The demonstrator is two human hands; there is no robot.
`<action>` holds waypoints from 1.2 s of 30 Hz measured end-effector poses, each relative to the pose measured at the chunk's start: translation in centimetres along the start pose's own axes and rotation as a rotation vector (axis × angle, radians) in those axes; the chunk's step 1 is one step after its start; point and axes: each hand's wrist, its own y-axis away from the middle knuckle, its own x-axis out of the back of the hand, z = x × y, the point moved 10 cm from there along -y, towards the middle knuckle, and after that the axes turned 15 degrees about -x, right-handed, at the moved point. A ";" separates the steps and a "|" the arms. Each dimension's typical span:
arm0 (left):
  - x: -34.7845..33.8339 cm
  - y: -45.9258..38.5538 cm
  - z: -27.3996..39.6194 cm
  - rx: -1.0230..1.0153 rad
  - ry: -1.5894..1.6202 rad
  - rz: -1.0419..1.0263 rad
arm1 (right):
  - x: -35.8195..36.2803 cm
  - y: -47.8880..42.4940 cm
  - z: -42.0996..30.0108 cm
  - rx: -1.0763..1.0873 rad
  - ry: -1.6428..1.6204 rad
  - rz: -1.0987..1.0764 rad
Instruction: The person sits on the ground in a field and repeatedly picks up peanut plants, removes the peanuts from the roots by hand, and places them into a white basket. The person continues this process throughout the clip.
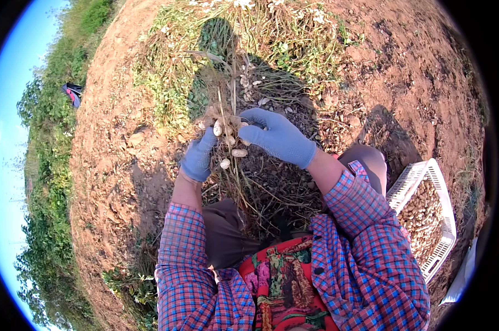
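Note:
A dried peanut plant (233, 169) with pods on its roots is held up between my two gloved hands. My left hand (200, 155), in a blue-grey knit glove, grips the plant from the left side, its thumb beside a pale pod (217, 128). From the right, my right hand (276, 136) in a matching glove has its thumb and fingers at the pods on that side. More pods, such as one peanut (239, 153), dangle below the roots. Tangled stems partly hide what the fingertips touch.
A white plastic crate (451, 207) holding many picked peanuts (423, 219) stands at my right. Ahead lies a heap of pulled peanut plants (291, 33). Stripped stems (274, 194) lie between my legs. A dark and pink bag or garment (72, 94) sits by bushes at far left.

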 end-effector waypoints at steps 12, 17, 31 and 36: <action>-0.9 0.2 0.0 -0.025 0.015 0.050 | 1.0 0.1 0.6 0.035 -0.030 0.066; -3.0 1.0 -0.8 -0.006 0.188 -0.005 | 1.1 -0.1 2.5 -0.305 -0.519 -0.048; -3.5 1.8 -2.2 0.037 0.195 -0.057 | 1.1 -0.2 -0.8 0.264 0.090 0.235; -4.0 2.5 -1.7 0.074 0.209 -0.053 | 1.8 -0.4 -1.5 0.238 0.389 0.286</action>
